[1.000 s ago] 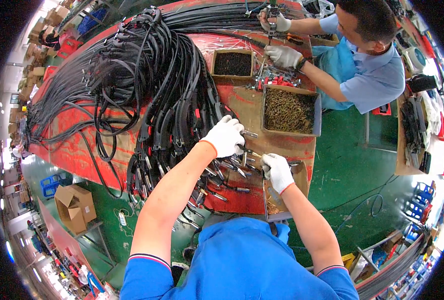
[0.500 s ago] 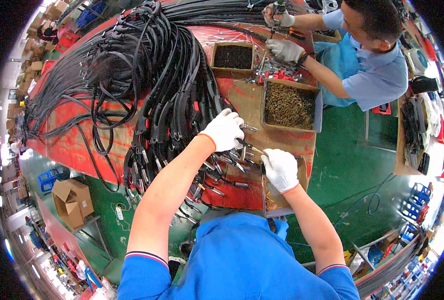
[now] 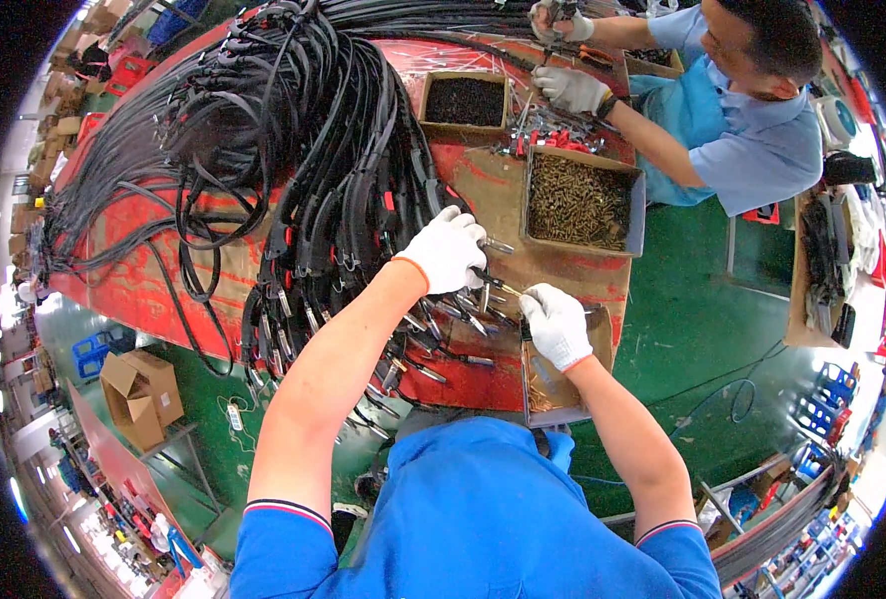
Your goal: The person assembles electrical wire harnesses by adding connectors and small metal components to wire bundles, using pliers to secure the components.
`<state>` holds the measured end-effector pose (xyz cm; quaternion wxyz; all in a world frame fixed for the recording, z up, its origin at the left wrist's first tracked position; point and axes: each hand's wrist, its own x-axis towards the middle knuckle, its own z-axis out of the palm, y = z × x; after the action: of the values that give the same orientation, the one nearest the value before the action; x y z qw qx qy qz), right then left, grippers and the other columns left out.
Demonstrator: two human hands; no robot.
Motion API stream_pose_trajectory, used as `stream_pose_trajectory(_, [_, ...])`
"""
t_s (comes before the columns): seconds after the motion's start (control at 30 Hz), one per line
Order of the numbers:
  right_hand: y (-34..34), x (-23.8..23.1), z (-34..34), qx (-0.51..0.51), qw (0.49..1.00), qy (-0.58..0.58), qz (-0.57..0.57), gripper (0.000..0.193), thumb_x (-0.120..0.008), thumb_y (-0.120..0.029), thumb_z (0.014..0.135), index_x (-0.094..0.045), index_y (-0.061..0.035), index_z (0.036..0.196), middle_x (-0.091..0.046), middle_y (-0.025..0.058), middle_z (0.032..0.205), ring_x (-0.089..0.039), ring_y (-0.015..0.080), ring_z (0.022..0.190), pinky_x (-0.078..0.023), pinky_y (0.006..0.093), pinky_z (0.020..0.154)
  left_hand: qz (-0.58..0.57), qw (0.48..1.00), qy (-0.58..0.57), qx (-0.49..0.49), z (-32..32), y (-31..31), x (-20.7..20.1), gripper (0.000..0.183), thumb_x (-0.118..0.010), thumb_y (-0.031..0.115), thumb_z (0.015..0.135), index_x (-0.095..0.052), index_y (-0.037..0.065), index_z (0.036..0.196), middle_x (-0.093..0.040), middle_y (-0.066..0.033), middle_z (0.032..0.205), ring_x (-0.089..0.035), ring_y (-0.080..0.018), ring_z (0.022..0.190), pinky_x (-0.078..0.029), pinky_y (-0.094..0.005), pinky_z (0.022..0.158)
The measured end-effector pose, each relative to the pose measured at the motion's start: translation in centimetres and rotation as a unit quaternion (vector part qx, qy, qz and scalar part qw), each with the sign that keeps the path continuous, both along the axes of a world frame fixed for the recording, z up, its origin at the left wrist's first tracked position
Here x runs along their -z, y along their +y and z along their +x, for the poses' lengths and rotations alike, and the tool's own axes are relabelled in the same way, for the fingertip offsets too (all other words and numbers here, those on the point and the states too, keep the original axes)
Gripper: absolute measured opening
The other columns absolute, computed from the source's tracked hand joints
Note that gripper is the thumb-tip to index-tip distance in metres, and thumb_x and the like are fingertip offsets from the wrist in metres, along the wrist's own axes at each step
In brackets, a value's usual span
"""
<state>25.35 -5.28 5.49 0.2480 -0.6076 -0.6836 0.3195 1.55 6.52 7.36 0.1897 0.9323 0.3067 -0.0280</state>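
My left hand (image 3: 445,252), in a white glove with an orange cuff, is closed round the front end of a black welding torch (image 3: 482,277). A thin brass tip (image 3: 510,291) sticks out from that end toward the right. My right hand (image 3: 559,325), gloved the same way, pinches the outer end of the brass tip, its fingers partly hiding it. Around my left hand lie several more welding torches (image 3: 363,215) with black handles, red triggers and silvery metal ends. Below my right hand is an open cardboard box (image 3: 575,411) with a few brass pieces in it.
Ahead on the red table (image 3: 213,324) stand a box of small brass parts (image 3: 581,202) and a box of small black parts (image 3: 465,102). Thick black cables (image 3: 228,140) pile up at the left. A co-worker (image 3: 752,140) handles something at the far right corner.
Both my hands keep their hold on the torch and the brass tip, with only a slight shift. The co-worker's upper body has moved a little to the right in the view.
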Motion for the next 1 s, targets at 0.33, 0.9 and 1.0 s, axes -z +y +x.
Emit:
stream_pose_trajectory(0.33, [1.0, 0.3, -0.1, 0.198, 0.730, 0.456, -0.470, 0.015, -0.065, -0.016, 0.098, -0.061, -0.0062, 0.088, -0.047, -0.0044, 0.061, -0.035, 0.0072, 0.045, -0.024, 0.0247, 0.043, -0.007, 1.000, 0.011, 0.009, -0.4, 0.0, -0.1, 0.021, -0.079, 0.038, 0.074, -0.080, 0.021, 0.085, -0.064, -0.0059, 0.109, -0.055, -0.0279, 0.116, -0.034, -0.0476, 0.115])
stream_pose_trajectory(0.9, [3.1, 0.4, 2.8, 0.216, 0.614, 0.535, -0.539, 0.020, -0.060, -0.024, 0.100, -0.058, -0.0104, 0.084, -0.043, -0.0054, 0.056, -0.033, 0.0092, 0.043, -0.026, 0.0272, 0.042, -0.502, 0.307, -0.453, -0.670, 5.8, -8.7, -0.5, 0.031, -0.068, 0.037, 0.098, -0.061, 0.009, 0.111, -0.056, -0.0014, 0.088, -0.058, -0.0160, 0.069, -0.056, -0.0325, 0.065])
stream_pose_trajectory(1.0, [3.3, 0.4, 2.7, 0.245, 0.624, 0.500, -0.548, 0.022, -0.059, -0.024, 0.100, -0.058, -0.0105, 0.083, -0.043, -0.0057, 0.057, -0.033, 0.0092, 0.043, -0.027, 0.0278, 0.043, -0.518, 0.163, -0.542, -0.641, 7.0, -7.2, 1.9, 0.028, -0.067, 0.040, 0.099, -0.061, 0.013, 0.103, -0.060, -0.0026, 0.086, -0.061, -0.0196, 0.073, -0.057, -0.0359, 0.073])
